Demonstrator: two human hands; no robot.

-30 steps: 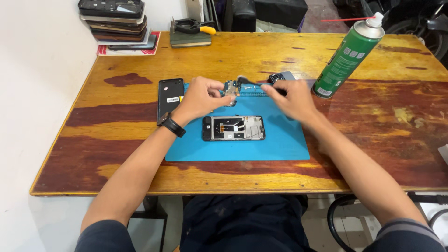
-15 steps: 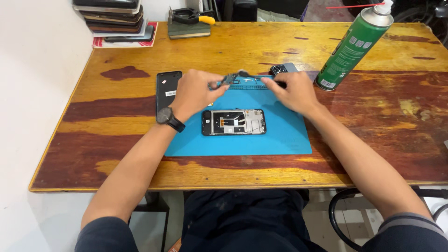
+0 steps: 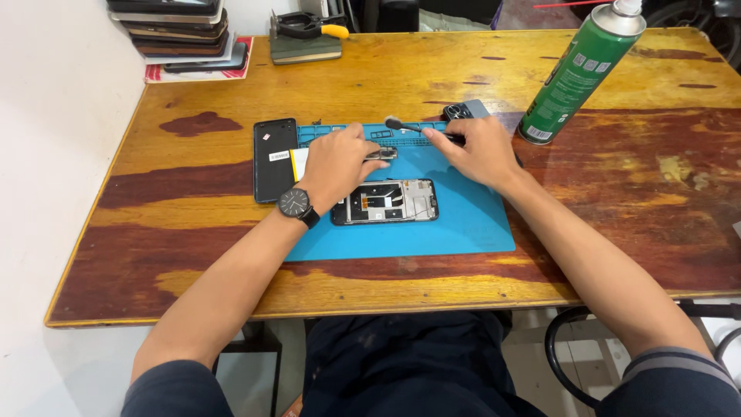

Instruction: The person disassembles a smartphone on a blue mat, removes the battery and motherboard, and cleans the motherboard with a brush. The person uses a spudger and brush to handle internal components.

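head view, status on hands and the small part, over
Left hand pinching small metal part. Right hand holding brush. Opened phone on blue mat, unobstructed.

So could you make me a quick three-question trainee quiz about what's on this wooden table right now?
1. True or false: the opened black phone lies on the blue rubber work mat.
2. What does the right hand hold? A) a thin black brush B) a yellow screwdriver C) a white cloth
3. Fill in: the tall green spray can stands beyond the ____ hand.

Key:
1. True.
2. A: the thin black brush; meanwhile the left hand pinches a small grey metal part.
3. Right.
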